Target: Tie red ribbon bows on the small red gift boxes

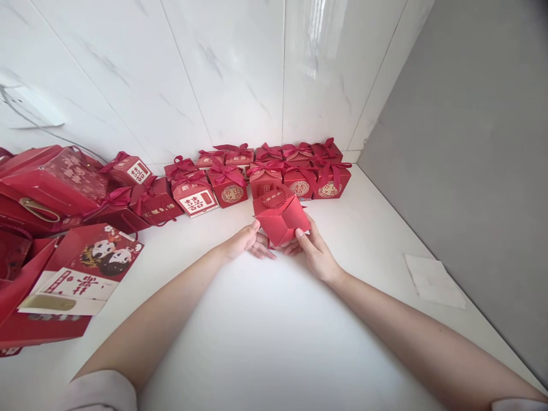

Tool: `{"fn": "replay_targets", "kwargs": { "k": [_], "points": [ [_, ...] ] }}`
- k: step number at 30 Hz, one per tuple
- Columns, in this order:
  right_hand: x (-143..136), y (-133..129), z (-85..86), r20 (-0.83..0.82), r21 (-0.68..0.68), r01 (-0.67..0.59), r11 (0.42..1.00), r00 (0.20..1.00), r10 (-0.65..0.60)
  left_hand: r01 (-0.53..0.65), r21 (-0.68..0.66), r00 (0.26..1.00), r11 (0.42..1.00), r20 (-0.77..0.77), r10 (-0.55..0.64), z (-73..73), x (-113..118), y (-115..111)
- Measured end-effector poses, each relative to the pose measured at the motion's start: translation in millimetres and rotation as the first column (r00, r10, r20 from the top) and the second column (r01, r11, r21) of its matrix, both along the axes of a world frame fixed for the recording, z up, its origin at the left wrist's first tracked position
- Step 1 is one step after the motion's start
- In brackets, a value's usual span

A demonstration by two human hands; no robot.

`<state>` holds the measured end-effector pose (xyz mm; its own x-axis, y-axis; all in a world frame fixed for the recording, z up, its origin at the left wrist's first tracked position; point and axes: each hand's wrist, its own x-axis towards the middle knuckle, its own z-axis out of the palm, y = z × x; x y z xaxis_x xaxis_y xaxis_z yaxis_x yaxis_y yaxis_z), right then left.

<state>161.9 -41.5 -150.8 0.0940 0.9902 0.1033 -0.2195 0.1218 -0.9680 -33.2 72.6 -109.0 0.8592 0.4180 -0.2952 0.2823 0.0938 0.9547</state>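
Note:
A small red paper gift box with a twisted rope handle is tilted above the white table, its folded plain red flaps facing me. My right hand grips its right side, thumb on the near face and fingers underneath. At the box's left corner, my left hand holds the edge with the thumb, while its other fingers extend below. A bit of dark red cord shows under the box. Just behind stand finished-looking red boxes with ribbon bows, such as one with a round gold emblem.
Two rows of ribboned red boxes line the tiled wall. Larger red gift bags and boxes crowd the left, one bag with a cartoon couple. A white tissue lies right, beside a grey panel.

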Motion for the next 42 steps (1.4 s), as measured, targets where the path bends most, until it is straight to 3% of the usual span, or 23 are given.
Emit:
{"fn": "replay_targets", "kwargs": {
  "k": [5, 10, 15, 18, 21, 26, 29, 32, 36, 39, 42],
  "points": [
    [0.7, 0.0, 2.3, 0.028, -0.002, -0.018, 1.0, 0.999, 0.018, -0.073, -0.006, 0.997, 0.997, -0.04, 0.073, 2.6, 4.1, -3.7],
    [0.5, -0.6, 2.7, 0.048, -0.006, -0.006, 1.0, 0.999, 0.007, -0.058, 0.012, 0.998, 0.998, -0.026, 0.058, -2.6, 1.9, 0.4],
    [1.1, -1.0, 1.0, 0.152, 0.033, 0.046, 0.998, 0.987, -0.05, 0.0, -0.041, 0.989, 0.999, 0.149, 0.006, -16.7, -4.2, 7.8],
    [2.0, -0.9, 0.3, 0.239, 0.145, 0.129, 0.981, 0.958, -0.161, -0.059, 0.021, 0.971, 0.998, 0.234, 0.052, -22.6, -4.4, 5.1],
    [3.0, 0.6, -0.1, 0.179, 0.185, 0.215, 0.959, 0.952, -0.248, -0.171, 0.12, 0.935, 0.978, 0.332, 0.123, -22.8, -1.9, -0.8],
    [6.1, 5.4, -2.3, -0.026, 0.079, 0.329, 0.941, 0.945, -0.328, -0.078, 0.127, 0.928, 0.989, 0.371, 0.025, -19.2, -0.1, -2.4],
    [9.2, 7.1, -3.6, -0.063, 0.041, 0.346, 0.937, 0.937, -0.344, -0.147, 0.077, 0.923, 0.986, 0.368, 0.109, -22.7, 1.9, 0.2],
    [12.0, 6.8, -2.1, -0.083, 0.014, 0.394, 0.919, 0.916, -0.392, -0.41, 0.1, 0.854, 0.906, 0.391, 0.343, -29.1, 6.1, 3.3],
    [12.3, 1.9, 5.6, -0.098, -0.119, 0.346, 0.931, 0.928, -0.358, -0.735, 0.123, 0.641, 0.667, 0.447, 0.624, -33.1, 5.0, 13.6],
    [11.4, -1.8, 9.2, -0.082, -0.119, 0.369, 0.922, 0.922, -0.379, -0.83, 0.086, 0.53, 0.55, 0.426, 0.733, -29.4, -5.4, 23.9],
    [11.4, -2.6, 7.4, -0.076, -0.024, 0.389, 0.921, 0.918, -0.39, -0.865, 0.11, 0.49, 0.49, 0.396, 0.776, -21.3, -17.1, 28.3]
  ]
}}
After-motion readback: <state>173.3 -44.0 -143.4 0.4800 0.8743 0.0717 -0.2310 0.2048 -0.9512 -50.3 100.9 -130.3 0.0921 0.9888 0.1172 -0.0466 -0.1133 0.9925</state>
